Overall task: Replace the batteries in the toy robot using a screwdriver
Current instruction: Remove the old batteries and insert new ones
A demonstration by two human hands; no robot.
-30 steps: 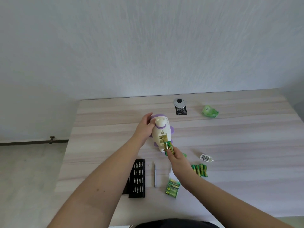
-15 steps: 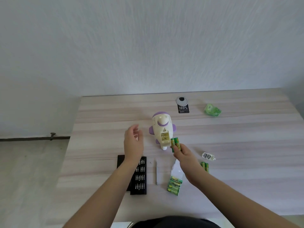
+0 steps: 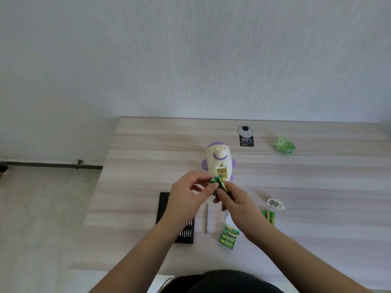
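Just in front of the toy robot [image 3: 218, 160], above the middle of the desk [image 3: 148, 144], both hands meet on a small bundle of green batteries [image 3: 219, 183]. The right hand [image 3: 237, 199] has its fingers curled round the lower part of the bundle, and the left hand [image 3: 186, 193] pinches at its upper end with thumb and fingertips — so each grip is closed on the batteries, none hanging free. How many cells are in the bundle cannot be told for sure; it looks like two or three.

The toy lies on its front on the desk, untouched, with its battery compartment [image 3: 221, 173] open and facing up. Its cover is off; whether the small white piece [image 3: 275, 203] lying to the right is that cover is not clear. The bay looks empty, though part of it sits behind the batteries.

So the unscrewing and opening appear done. Whether the bundle in hand is the old set just taken out or the new set about to go in cannot be judged from this view — more green batteries lie on the desk, one group [image 3: 229, 236] near the person and another [image 3: 269, 216] to the right. The slim screwdriver [image 3: 207, 218] rests beside the black bit case [image 3: 164, 206]. Still ahead, most likely: seating fresh cells, refitting the cover and driving the screw home
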